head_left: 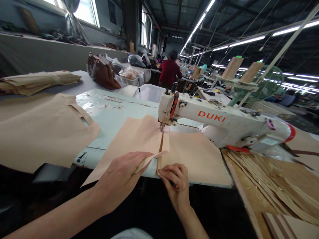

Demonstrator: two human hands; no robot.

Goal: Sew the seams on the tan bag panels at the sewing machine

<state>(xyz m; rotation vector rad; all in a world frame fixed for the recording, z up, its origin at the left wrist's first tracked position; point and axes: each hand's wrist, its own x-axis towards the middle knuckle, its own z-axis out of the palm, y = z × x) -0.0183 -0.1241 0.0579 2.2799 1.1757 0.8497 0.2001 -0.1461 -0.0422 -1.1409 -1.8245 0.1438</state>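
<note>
A tan fabric piece (134, 139) lies on the sewing table, its seam running under the needle of a white DUKI sewing machine (219, 122). My left hand (122, 176) rests flat on the left half of the fabric, fingers stretched out, with a narrow fabric flap (154, 156) across its fingertips. My right hand (175, 181) pinches the near edge of the right fabric half (196, 156) at the table's front edge.
More tan cut pieces (42, 129) lie to the left, and a folded pile (37, 81) sits behind them. A stack of tan strips (269, 179) lies at right. A brown handbag (102, 71), white bins (149, 93) and a person in red (169, 71) are farther back.
</note>
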